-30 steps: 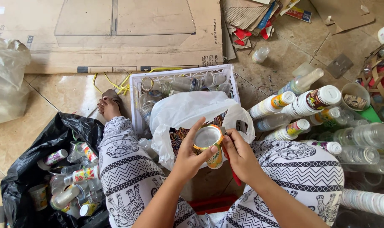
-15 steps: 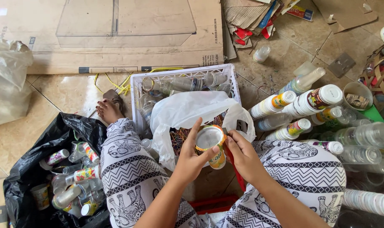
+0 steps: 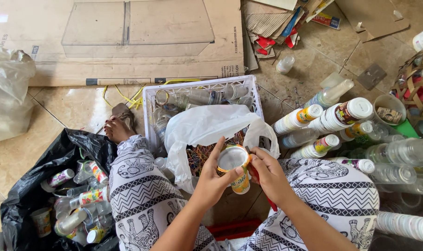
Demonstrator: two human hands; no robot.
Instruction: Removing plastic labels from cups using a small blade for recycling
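The left hand (image 3: 216, 179) is wrapping its fingers and thumb around a small plastic cup (image 3: 235, 168) with a yellow printed sleeve, holding it tilted with its mouth facing up toward the camera, above the person's lap. The right hand (image 3: 267, 173) is closing on the cup's right side, fingertips pressing at the rim, with a red-handled tool (image 3: 260, 186) lying under the palm; what kind of tool it is cannot be told.

Just behind the cup a white plastic bag (image 3: 207, 128) is lying open, draping over the front of a white plastic crate (image 3: 151, 100) that is holding clear bottles. Inside the bag a tangle of coloured strips (image 3: 202, 155) is showing.

The person is sitting on the tiled floor (image 3: 76, 104) in patterned black-and-white trousers (image 3: 141, 200), a bare foot (image 3: 116, 130) resting beside the crate. To the left a black rubbish bag (image 3: 25, 195) is holding small bottles and cups with colourful labels. To the right, stacks of nested cups (image 3: 342, 114) and clear bottles are lying on their sides. A large flattened cardboard sheet (image 3: 127, 42) is lying on the floor beyond the crate, and a clear plastic sack (image 3: 6, 93) is sitting at the far left.
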